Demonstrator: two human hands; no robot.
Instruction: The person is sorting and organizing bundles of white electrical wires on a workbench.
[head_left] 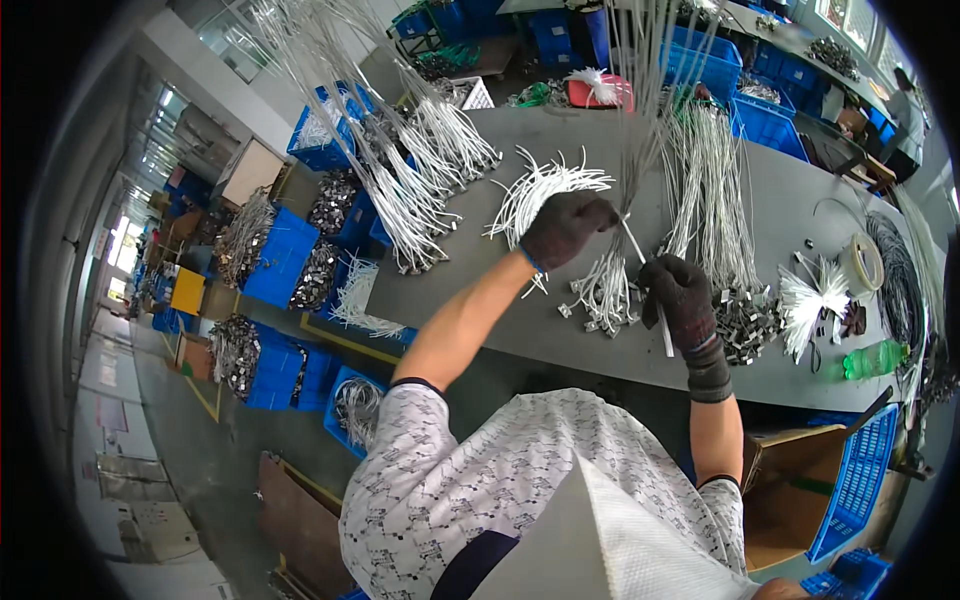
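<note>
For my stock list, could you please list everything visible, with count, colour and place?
Table: one, grey, centre
Crates: many, blue, around table
Wire bundles: several, silvery and white, on table
Tubes: many, white, centre of table
Metal pieces: many, silvery, on table and in crates
Strip bunch: one, white, table's right
Roll: one, pale yellow, beside strip bunch
Bottle: one, green, table's right
Coil: one, black, right end
Container: one, red, far edge
Box: one, brown, lower right
Left hand: one, dark glove, at wires
Right hand: one, dark glove, holding white tube
</note>
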